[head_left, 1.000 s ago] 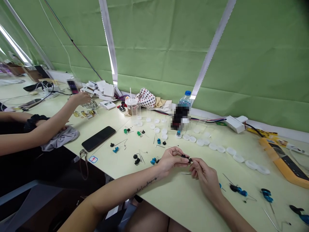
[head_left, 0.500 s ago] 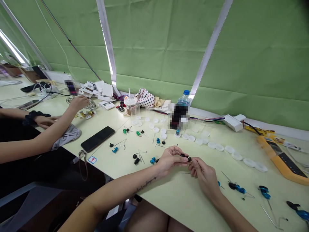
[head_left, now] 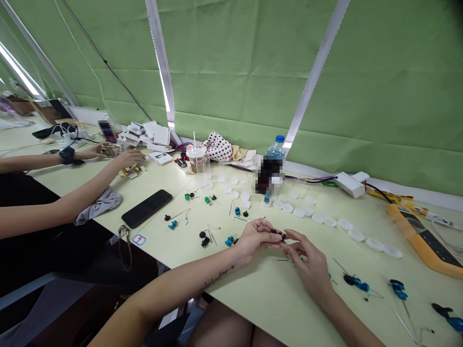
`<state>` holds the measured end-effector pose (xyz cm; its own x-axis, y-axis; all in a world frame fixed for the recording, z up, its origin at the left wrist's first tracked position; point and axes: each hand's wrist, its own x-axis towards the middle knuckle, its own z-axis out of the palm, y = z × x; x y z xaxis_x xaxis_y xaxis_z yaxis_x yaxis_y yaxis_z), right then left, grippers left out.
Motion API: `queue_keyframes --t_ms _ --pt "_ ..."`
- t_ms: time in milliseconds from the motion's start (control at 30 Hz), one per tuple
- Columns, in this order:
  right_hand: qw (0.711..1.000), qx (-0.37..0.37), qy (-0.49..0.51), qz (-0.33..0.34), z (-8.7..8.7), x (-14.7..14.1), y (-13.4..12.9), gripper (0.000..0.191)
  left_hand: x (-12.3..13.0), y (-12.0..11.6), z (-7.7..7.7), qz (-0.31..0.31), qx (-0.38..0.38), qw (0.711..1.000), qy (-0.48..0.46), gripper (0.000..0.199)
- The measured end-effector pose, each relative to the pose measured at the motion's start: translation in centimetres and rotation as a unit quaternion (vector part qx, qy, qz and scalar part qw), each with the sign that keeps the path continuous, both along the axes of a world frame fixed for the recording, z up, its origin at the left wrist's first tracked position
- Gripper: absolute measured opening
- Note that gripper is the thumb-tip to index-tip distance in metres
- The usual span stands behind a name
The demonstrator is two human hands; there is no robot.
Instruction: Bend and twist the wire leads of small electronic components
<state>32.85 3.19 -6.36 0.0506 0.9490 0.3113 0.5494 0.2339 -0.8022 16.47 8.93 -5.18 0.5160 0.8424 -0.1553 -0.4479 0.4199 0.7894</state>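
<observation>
My left hand (head_left: 257, 240) pinches a small black part (head_left: 278, 234) between thumb and fingertips, above the pale tabletop. My right hand (head_left: 306, 258) meets the same part from the right, its thumb and index fingertip at the part's right end. The fingers cover much of this part, so its exact kind is not clear. Under the hands lies a thin metal rod (head_left: 279, 259). To the left of my left hand are a small blue metallic part (head_left: 229, 240) and a black part (head_left: 205, 241) beside thin bent metal rods (head_left: 212, 235).
Round translucent cups (head_left: 329, 221) curve across the table behind my hands. More blue-and-black parts (head_left: 356, 282) lie at right, near an orange power strip (head_left: 427, 241). A phone (head_left: 146, 208), a drink cup (head_left: 197, 160) and a bottle (head_left: 277, 149) stand or lie around. A co-worker's hand (head_left: 129, 159) is at left.
My right hand's fingers have spread and shifted at the black part, while my left hand keeps its hold. The co-worker's hands have moved to the items at the back left.
</observation>
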Motion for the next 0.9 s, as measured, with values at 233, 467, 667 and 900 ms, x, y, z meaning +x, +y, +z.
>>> queue_keyframes --t_ms 233,467,667,900 --pt "1.0 0.023 -0.013 0.003 0.05 -0.05 -0.14 0.026 0.01 0.02 -0.21 -0.017 0.005 1.0 0.008 0.039" --pt "0.999 0.04 -0.032 0.005 0.68 -0.49 -0.33 0.022 0.19 0.3 -0.64 -0.008 0.025 1.0 0.017 0.041" --pt "0.995 0.076 -0.061 0.028 0.62 -0.35 -0.09 0.023 0.2 0.21 -0.62 -0.003 0.028 0.999 0.024 0.04" --pt "0.991 0.105 -0.073 0.03 0.69 -0.25 -0.23 0.022 0.28 0.16 -0.48 -0.027 0.018 0.999 0.032 0.043"
